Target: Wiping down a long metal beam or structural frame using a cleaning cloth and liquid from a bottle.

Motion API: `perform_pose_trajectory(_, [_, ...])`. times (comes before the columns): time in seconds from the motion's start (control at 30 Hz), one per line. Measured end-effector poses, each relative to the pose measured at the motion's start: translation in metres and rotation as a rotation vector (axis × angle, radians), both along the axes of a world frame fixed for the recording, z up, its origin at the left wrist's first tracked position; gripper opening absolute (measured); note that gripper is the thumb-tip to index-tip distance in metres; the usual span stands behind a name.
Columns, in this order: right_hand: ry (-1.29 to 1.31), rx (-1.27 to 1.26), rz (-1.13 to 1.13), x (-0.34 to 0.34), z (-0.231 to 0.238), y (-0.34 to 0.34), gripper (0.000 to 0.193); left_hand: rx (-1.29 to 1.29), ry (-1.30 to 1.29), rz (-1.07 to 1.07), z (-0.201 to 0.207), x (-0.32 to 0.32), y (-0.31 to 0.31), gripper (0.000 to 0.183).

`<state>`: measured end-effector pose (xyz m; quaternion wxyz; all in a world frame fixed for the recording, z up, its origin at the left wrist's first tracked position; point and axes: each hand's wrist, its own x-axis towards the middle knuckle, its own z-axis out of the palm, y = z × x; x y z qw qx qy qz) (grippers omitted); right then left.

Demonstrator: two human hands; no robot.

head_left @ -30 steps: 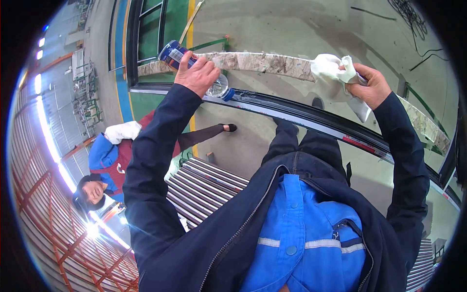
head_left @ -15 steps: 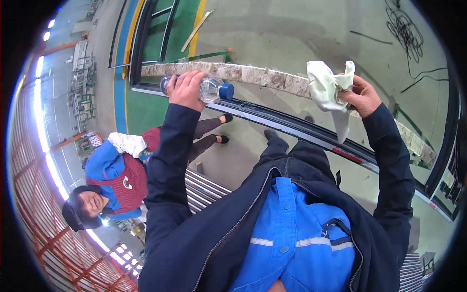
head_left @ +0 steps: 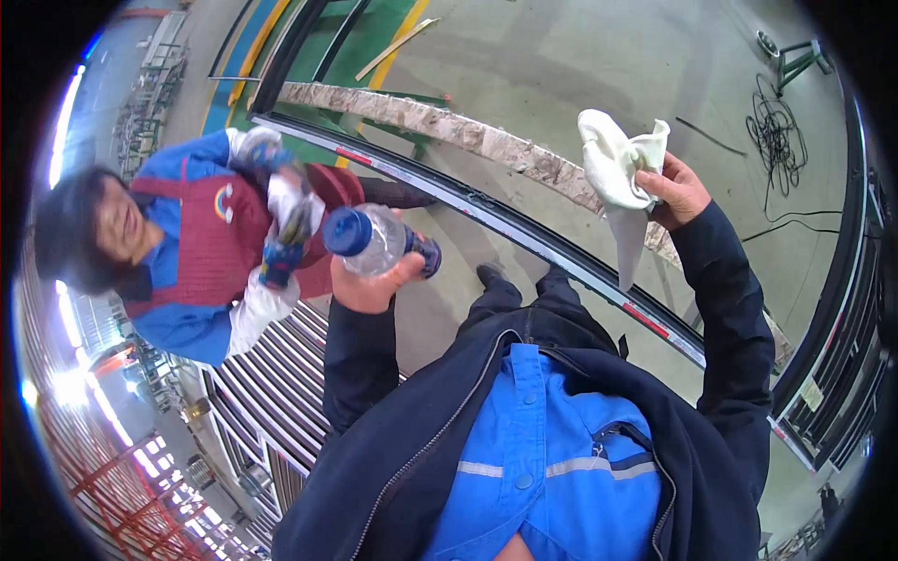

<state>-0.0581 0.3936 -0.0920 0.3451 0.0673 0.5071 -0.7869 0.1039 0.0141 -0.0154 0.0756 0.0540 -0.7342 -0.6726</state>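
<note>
My left hand (head_left: 369, 288) is closed around a clear plastic bottle (head_left: 382, 245) with a blue cap (head_left: 347, 231). The cap end tilts toward the upper left, and a dark label shows by my fingers. On the right, my right hand (head_left: 681, 192) grips a crumpled white cloth (head_left: 613, 159) between thumb and fingers. A grey tapering piece (head_left: 627, 245) hangs below the cloth; whether it is part of it I cannot tell. Both hands are held up in front of a long dark metal frame (head_left: 552, 248).
A person (head_left: 201, 224) in a maroon apron and patterned gloves stands close on my left. A speckled pale strip (head_left: 486, 142) runs beneath the frame. Metal bars (head_left: 290, 374) are stacked at lower left. Coiled black cable (head_left: 776, 140) and a green stand (head_left: 797, 64) are at far right.
My left hand has come lower and nearer, turning the bottle so its cap points up-left instead of right. The other person is now closer beside it. My right hand still holds the cloth.
</note>
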Motion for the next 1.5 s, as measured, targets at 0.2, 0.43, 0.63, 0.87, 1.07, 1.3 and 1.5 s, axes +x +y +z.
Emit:
perform_pose_trajectory(0.2, [0.033, -0.011, 0.012, 0.025, 0.017, 0.003, 0.056, -0.053, -0.041, 0.012, -0.007, 0.062, -0.009, 0.071])
perform_pose_trajectory(0.43, [0.1, 0.089, -0.158, 0.081, 0.055, 0.019, 0.05, 0.013, -0.02, -0.092, -0.023, 0.105, -0.031, 0.072])
perform_pose_trajectory(0.63, [0.1, 0.178, -0.225, 0.118, 0.072, 0.03, 0.052, -0.037, -0.033, -0.141, -0.023, 0.126, -0.043, 0.078])
perform_pose_trajectory(0.87, [0.105, 0.114, -0.162, 0.079, 0.07, 0.0, 0.051, -0.01, -0.076, -0.094, -0.008, 0.123, -0.049, 0.08])
perform_pose_trajectory(1.07, [0.079, 0.225, 0.053, 0.032, 0.034, -0.025, 0.047, 0.039, -0.105, 0.066, 0.006, 0.131, -0.028, 0.079])
perform_pose_trajectory(1.3, [-0.057, -0.042, 0.234, 0.008, -0.035, -0.025, 0.049, -0.119, -0.106, 0.078, 0.013, 0.113, 0.014, 0.071])
perform_pose_trajectory(1.5, [0.022, -0.029, 0.3, -0.006, -0.016, -0.017, 0.044, -0.169, -0.104, 0.046, 0.024, 0.111, 0.022, 0.072])
